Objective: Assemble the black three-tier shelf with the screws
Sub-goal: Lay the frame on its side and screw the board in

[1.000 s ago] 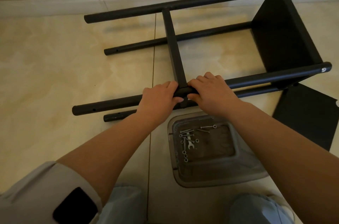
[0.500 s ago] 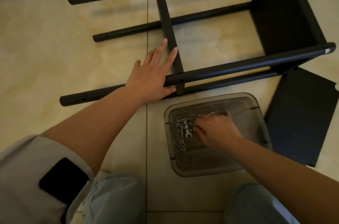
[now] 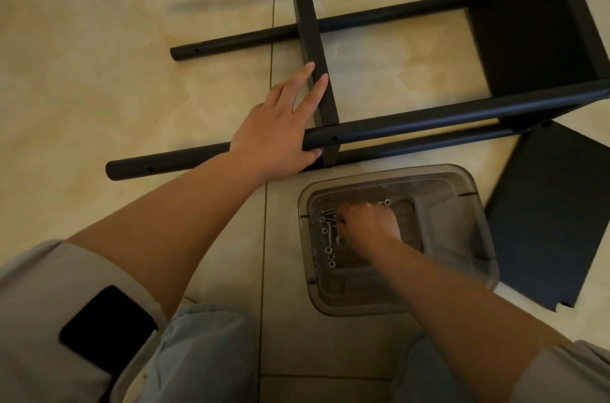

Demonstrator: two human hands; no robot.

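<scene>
Left hand, flat and open, steadies the shelf at twelve o'clock; right hand curls among screws in the tray, grip unclear, so the unfastened board may slip.

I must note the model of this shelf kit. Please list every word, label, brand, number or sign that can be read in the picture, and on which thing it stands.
None can be read.
Shelf frame: plain black, no label visible.
Loose black panel: no print visible.
Clear plastic bin: no label visible.
Black patch on the sleeve: blank.
</scene>
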